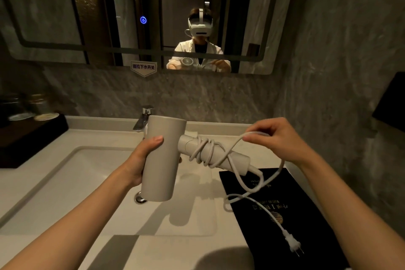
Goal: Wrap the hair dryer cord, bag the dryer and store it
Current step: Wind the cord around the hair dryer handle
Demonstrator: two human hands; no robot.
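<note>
A cream hair dryer is held above the sink, barrel upright, handle pointing right. My left hand grips the barrel from the left. Several loops of the white cord are wound around the handle. My right hand pinches the cord to the right of the handle, a little above it. From there the loose cord hangs in loops down to the plug, which rests over a flat black bag with gold print on the counter at the right.
A white sink basin with a drain lies below the dryer, a chrome faucet behind it. A dark tray with glasses stands at the left. A mirror hangs above; a stone wall closes the right side.
</note>
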